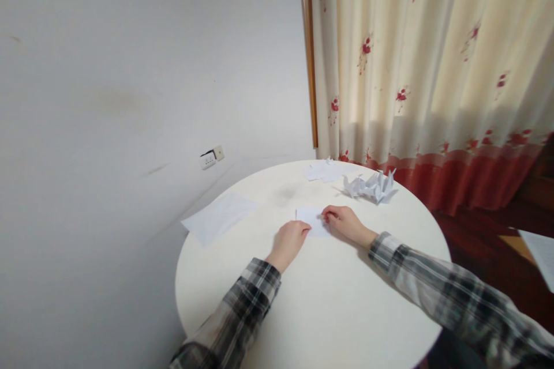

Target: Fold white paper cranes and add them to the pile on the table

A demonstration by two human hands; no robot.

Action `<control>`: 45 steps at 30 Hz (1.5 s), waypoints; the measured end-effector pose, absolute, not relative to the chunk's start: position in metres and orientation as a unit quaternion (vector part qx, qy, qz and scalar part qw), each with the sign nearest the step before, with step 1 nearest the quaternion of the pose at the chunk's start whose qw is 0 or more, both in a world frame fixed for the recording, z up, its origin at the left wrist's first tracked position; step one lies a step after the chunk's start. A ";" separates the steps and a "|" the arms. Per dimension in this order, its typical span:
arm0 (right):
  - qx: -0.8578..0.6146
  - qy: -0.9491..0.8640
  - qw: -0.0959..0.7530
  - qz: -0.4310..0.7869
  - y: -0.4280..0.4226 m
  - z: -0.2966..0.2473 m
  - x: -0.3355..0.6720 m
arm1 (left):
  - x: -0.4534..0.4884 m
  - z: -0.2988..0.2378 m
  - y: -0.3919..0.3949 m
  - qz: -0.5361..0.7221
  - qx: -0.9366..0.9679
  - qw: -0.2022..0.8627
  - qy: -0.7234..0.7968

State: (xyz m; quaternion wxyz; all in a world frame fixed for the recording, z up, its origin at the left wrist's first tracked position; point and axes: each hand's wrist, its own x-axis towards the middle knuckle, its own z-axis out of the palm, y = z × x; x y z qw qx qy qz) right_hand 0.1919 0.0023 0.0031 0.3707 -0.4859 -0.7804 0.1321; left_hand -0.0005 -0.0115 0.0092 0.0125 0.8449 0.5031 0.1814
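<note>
A small white sheet of paper (312,218) lies on the round white table (329,305) between my hands. My left hand (291,241) is closed at its left edge, thumb and fingers pinching the near left part. On the other side, my right hand (344,223) has its fingers curled together at the paper's right edge, the fingertips touching or just above it. Part of the sheet is hidden under both hands.
Folded white paper cranes (373,185) stand in a cluster at the back right. Loose paper pieces (326,170) lie at the far edge. A larger white sheet (219,216) overhangs the left edge by the wall, below a socket (208,160). Curtains (402,98) hang behind.
</note>
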 end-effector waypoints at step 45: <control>-0.498 -0.828 0.252 0.049 -0.007 0.007 0.187 | -0.025 0.017 -0.002 0.071 0.875 -0.083 0.472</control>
